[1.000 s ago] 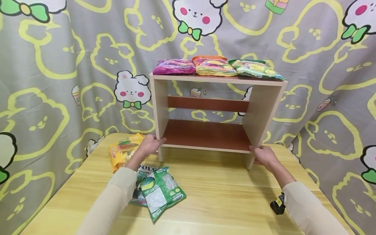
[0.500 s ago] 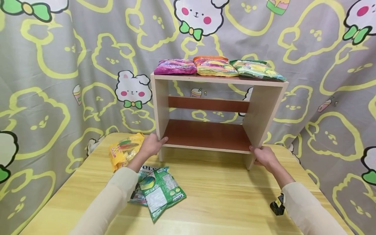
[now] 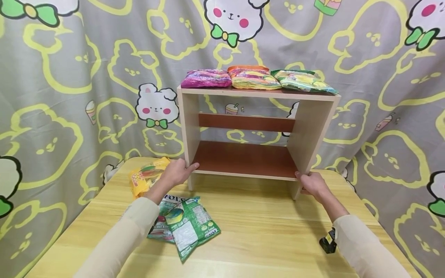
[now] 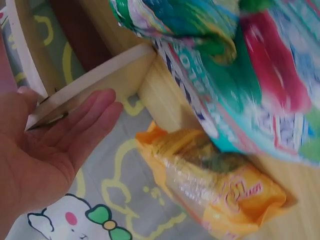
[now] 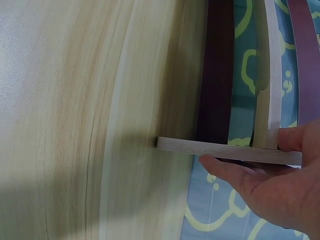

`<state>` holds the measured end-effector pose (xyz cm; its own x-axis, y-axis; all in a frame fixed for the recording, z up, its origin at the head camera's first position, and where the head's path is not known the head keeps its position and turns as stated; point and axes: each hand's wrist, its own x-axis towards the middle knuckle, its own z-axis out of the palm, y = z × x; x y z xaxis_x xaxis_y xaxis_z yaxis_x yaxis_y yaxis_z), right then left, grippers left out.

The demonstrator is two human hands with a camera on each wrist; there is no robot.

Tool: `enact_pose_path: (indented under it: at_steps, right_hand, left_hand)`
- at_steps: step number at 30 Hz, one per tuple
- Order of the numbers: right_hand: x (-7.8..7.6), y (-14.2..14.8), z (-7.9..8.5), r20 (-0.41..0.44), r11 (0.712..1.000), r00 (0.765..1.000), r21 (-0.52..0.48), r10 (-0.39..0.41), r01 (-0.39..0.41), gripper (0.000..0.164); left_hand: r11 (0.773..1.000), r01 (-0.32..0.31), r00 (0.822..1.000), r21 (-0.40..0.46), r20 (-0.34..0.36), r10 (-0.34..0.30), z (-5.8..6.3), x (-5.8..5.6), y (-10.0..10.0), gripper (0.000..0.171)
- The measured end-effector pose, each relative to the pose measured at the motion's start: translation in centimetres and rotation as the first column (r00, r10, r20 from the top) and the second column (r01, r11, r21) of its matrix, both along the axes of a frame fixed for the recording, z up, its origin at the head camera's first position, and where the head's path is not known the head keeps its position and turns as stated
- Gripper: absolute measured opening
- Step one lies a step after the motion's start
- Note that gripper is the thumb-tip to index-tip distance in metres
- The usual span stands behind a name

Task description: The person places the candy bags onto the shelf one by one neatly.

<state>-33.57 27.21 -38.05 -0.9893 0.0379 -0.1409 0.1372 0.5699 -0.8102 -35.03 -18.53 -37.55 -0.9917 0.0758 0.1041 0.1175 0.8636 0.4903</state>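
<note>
Pinching the shelf [image 3: 245,158] at the table's [image 3: 264,235] twelve o'clock, left hand [image 3: 175,172] at the shelf's eight o'clock, right hand [image 3: 314,184] at four, the person [image 3: 123,231] should move both sides evenly lest the packets [image 3: 253,79] atop slide.

On the shelf [image 3: 243,158]: three packets [image 3: 255,80] in a row
Left of the shelf: lone packet [image 3: 140,183]
Before it, leftward: upper bag [image 3: 194,227] partly over lower bag [image 3: 161,228]
Before it, rightward: small object [image 3: 327,244]
Behind it: curtain [image 3: 132,34]
Under it: table [image 3: 257,235]
At its left side: left hand [image 3: 176,172]
At its right side: right hand [image 3: 313,184]
</note>
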Motion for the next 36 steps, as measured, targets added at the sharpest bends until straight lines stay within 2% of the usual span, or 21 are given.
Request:
enact_pose_path:
  at_steps: [3, 5, 8, 10, 12, 15, 20, 22, 26, 28, 32, 36]
  right_hand:
    - [-0.1, -0.1, -0.1, -0.001, 1.0, 1.0, 0.003, 0.004, -0.004, 0.071]
    - [-0.1, -0.2, -0.1, -0.003, 1.0, 1.0, 0.008, 0.006, -0.006, 0.071]
    - [0.0, -0.2, -0.1, -0.002, 1.0, 1.0, 0.012, 0.007, -0.007, 0.07]
    - [-0.1, -0.2, 0.0, -0.004, 1.0, 1.0, 0.014, 0.01, -0.01, 0.069]
    - [0.0, -0.2, 0.0, -0.003, 1.0, 1.0, 0.013, 0.01, -0.01, 0.069]
    - [0.0, -0.1, 0.1, -0.001, 1.0, 1.0, 0.008, 0.007, -0.007, 0.069]
    - [-0.1, -0.1, 0.0, 0.001, 1.0, 1.0, 0.003, -0.001, 0.001, 0.07]
    - [-0.1, -0.1, 0.0, 0.0, 1.0, 1.0, 0.003, -0.004, 0.004, 0.071]
    - [0.0, -0.1, 0.0, 0.003, 1.0, 1.0, 0.005, -0.008, 0.008, 0.071]
    - [0.0, -0.1, 0.0, 0.005, 1.0, 1.0, 0.005, -0.006, 0.006, 0.07]
    - [0.0, -0.1, 0.1, 0.009, 1.0, 1.0, 0.004, -0.005, 0.005, 0.071]
    - [-0.1, -0.1, 0.0, 0.011, 1.0, 1.0, 0.007, -0.008, 0.008, 0.071]
  left_hand:
    - [0.999, 0.038, 0.998, -0.039, 0.047, -0.037, 0.4, 0.2, -0.9, 0.061]
    - [0.994, 0.059, 0.993, -0.094, 0.108, -0.049, 0.8, 0.2, -1.6, 0.064]
    - [0.982, 0.076, 0.983, -0.173, 0.179, -0.044, 1.7, 0.3, -2.7, 0.064]
    - [0.979, 0.06, 0.98, -0.196, 0.2, -0.02, 2.2, 0.3, -3.5, 0.059]
    - [0.982, 0.013, 0.982, -0.187, 0.186, 0.022, 2.6, 0.4, -4.2, 0.05]
    - [0.978, -0.087, 0.986, -0.188, 0.125, 0.112, 2.8, 0.5, -5.2, 0.037]
    - [0.951, -0.228, 0.972, -0.21, 0.009, 0.235, 2.3, 0.4, -7.2, 0.023]
    - [0.943, -0.259, 0.965, -0.212, -0.008, 0.263, 1.9, 0.4, -7.9, 0.021]
    - [0.93, -0.29, 0.955, -0.227, 0.0, 0.298, 1.3, 0.6, -9.0, 0.027]
    - [0.927, -0.299, 0.948, -0.227, 0.04, 0.316, 1.0, 0.9, -9.2, 0.036]
    - [0.927, -0.312, 0.922, -0.209, 0.167, 0.348, 0.5, 1.7, -9.6, 0.073]
    - [0.944, -0.244, 0.903, -0.22, 0.304, 0.304, 0.3, 2.3, -10.4, 0.069]
